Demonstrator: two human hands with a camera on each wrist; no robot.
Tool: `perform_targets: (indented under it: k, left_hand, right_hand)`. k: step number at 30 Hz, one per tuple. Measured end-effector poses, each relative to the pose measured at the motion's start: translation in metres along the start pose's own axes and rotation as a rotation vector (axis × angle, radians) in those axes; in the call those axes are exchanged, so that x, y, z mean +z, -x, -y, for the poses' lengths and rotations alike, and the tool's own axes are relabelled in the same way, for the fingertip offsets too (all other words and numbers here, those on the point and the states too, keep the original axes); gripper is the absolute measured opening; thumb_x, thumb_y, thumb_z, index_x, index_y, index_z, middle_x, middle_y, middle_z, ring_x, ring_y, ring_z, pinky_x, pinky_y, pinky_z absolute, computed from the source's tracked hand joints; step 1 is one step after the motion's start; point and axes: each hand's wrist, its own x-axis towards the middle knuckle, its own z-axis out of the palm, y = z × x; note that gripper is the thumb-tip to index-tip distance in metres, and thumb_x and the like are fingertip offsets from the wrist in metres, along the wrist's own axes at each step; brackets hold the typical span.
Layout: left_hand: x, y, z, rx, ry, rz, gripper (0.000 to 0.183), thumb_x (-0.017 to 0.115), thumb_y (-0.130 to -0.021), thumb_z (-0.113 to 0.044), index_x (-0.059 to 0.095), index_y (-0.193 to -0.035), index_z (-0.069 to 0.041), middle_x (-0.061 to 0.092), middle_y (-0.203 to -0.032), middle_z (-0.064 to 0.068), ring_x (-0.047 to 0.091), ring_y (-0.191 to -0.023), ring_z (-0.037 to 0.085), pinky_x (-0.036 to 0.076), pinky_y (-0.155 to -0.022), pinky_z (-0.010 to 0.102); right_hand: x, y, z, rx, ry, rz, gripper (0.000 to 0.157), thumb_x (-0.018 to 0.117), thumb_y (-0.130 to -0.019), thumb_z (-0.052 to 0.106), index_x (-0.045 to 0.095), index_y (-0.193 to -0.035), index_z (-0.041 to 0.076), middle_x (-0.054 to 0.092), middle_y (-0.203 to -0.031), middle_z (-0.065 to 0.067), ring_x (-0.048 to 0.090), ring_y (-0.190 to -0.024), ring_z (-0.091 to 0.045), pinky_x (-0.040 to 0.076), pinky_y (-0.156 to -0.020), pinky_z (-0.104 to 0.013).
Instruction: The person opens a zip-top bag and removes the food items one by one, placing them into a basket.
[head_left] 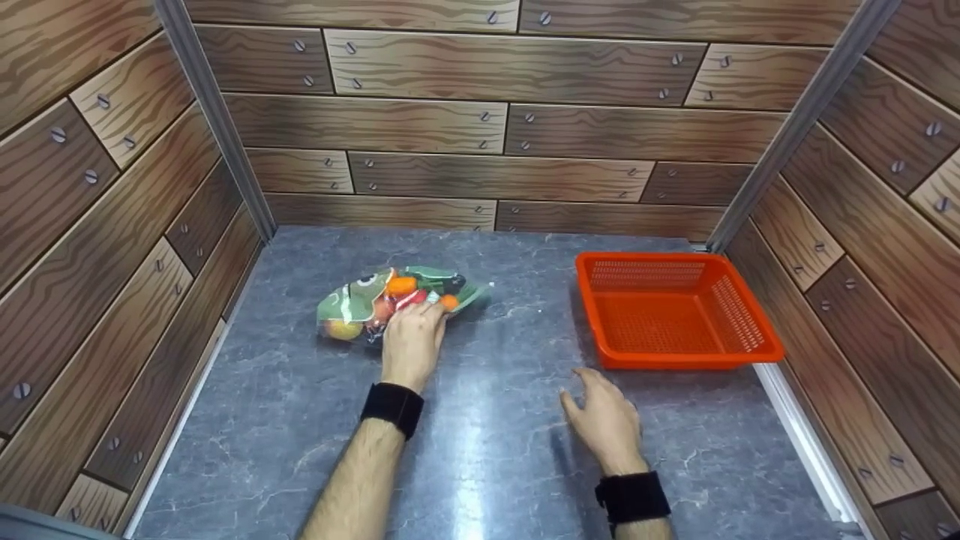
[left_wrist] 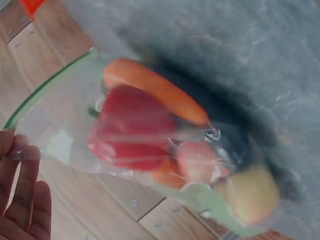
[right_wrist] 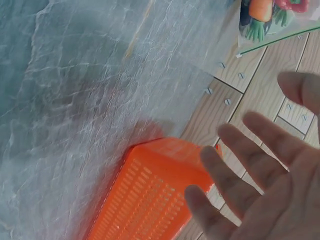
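Note:
A clear zip-top bag (head_left: 354,300) with green printed parts lies on the grey surface, left of centre. Through its plastic show a red bell pepper (left_wrist: 132,130), a carrot (left_wrist: 155,90), a dark eggplant (left_wrist: 230,135) and a yellowish round fruit (left_wrist: 250,195). My left hand (head_left: 412,341) pinches the bag near its green zip edge between thumb and fingertips. Fingers spread and relaxed, my right hand (head_left: 606,420) hovers over the surface with nothing in it, just in front of an orange-red plastic basket (head_left: 679,360).
The basket has perforated walls and stands at the right, near the side wall. Wood-patterned panels (head_left: 420,124) enclose the grey marbled tabletop (head_left: 495,420) at the back and both sides. A metal post (head_left: 802,127) rises at the back right corner.

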Motion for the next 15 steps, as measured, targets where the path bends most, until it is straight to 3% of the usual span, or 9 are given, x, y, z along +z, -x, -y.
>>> perform_targets:
  k: [8, 15]
  left_hand:
    - [-0.034, -0.006, -0.001, 0.029, 0.147, -0.070, 0.011, 0.089, -0.104, -0.014, 0.090, -0.115, -0.014, 0.091, -0.110, 0.004, 0.087, -0.104, 0.027, 0.070, -0.097, 0.047]
    - [-0.052, 0.001, -0.006, 0.076, 0.277, -0.099, 0.016, 0.090, -0.102, -0.007, 0.091, -0.118, -0.011, 0.092, -0.111, 0.006, 0.088, -0.108, 0.027, 0.069, -0.110, 0.048]
  right_hand:
    - [0.006, -0.029, 0.008, -0.077, -0.181, 0.003, 0.066, 0.083, -0.109, 0.020, 0.060, -0.170, 0.009, 0.063, -0.171, -0.025, 0.065, -0.156, -0.049, 0.055, -0.128, -0.067]
    - [0.010, -0.061, 0.016, -0.185, -0.260, -0.050, 0.070, 0.081, -0.108, 0.005, 0.056, -0.173, 0.005, 0.061, -0.173, -0.027, 0.064, -0.156, -0.049, 0.051, -0.133, -0.065]
